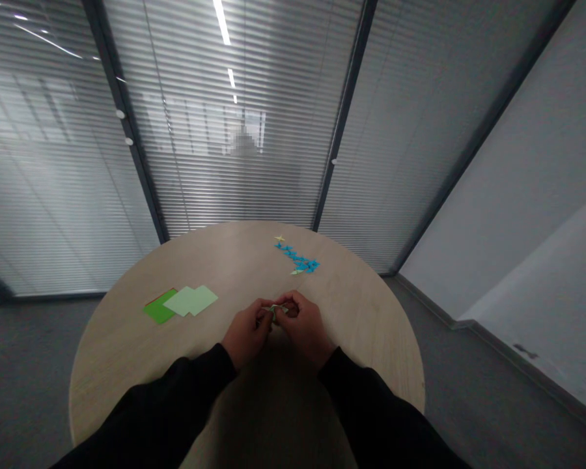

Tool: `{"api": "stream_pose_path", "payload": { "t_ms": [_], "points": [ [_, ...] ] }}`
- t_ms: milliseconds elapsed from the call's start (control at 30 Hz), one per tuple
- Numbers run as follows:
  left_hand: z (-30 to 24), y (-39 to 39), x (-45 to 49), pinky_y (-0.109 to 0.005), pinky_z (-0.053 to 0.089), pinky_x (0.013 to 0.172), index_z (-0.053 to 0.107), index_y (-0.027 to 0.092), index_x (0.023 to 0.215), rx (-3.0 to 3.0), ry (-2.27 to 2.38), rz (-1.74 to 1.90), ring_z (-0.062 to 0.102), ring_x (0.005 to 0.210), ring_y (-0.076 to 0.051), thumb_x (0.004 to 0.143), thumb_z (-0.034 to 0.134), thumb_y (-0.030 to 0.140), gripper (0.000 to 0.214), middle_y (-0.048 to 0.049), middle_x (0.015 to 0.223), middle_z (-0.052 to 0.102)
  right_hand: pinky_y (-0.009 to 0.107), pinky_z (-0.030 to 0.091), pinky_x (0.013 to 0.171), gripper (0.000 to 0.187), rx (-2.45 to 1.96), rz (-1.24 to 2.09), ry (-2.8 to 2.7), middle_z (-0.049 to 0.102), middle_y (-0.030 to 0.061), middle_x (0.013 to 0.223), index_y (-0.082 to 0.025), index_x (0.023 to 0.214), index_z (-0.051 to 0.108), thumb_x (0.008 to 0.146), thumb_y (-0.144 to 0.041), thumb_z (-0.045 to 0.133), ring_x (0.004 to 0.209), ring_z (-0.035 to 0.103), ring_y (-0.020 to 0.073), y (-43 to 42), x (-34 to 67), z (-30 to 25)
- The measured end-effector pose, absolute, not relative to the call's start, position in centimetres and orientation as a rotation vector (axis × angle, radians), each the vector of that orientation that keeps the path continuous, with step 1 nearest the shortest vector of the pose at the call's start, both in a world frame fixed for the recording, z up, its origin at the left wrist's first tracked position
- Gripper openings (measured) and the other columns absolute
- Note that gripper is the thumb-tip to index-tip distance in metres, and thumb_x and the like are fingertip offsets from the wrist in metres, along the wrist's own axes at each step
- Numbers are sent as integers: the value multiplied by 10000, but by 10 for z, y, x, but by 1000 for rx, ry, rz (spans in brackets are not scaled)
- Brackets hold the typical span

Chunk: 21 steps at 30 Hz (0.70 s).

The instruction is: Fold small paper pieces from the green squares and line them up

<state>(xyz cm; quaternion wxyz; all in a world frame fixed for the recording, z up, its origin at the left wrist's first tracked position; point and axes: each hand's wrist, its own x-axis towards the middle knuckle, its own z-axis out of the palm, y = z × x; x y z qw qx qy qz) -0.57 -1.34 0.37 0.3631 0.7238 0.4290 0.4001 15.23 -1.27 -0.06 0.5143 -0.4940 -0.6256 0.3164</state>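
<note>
Small green paper piece sits between the person's two hands, near the middle of the round wooden surface, on the side nearer the person. Both hands have it pinched: the left hand keeps a narrow grip on its left side and the right hand a narrow grip on its right, the two meeting closely at the tips. Much of the piece is hidden by them, so its exact shape cannot be told, nor whether it touches the surface beneath. Black sleeves cover both forearms down to the wrists

Left of the hands, and well apart from them, flat sheets lie overlapping. A bright green sheet is at the left end, with a thin red edge showing along its far side; pale green sheets partly cover it and reach out to the right

Beyond the hands and slightly to the right, small blue paper shapes run in a loose slanting line, gathered more thickly at the nearer end. A yellow pointed shape lies at the far end, and a pale shape lies just beside the nearer cluster. Past the surface stand windows with slatted blinds, and a plain wall rises on the right
</note>
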Motion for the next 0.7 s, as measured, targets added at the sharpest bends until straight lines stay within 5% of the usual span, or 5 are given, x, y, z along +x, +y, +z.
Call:
{"api": "stream_pose_path", "payload": {
  "t_ms": [700],
  "points": [
    [-5, -3, -8, -299, 476, 661, 578, 161, 1060, 1547, 854, 1022, 648, 707, -169, 892, 595, 507, 386, -85, 859, 741, 307, 552, 655, 219, -1068, 1166, -1259, 695, 18, 742, -183, 893, 623, 741, -306, 721, 672, 685, 174, -10, 155, 0]
  ]
}}
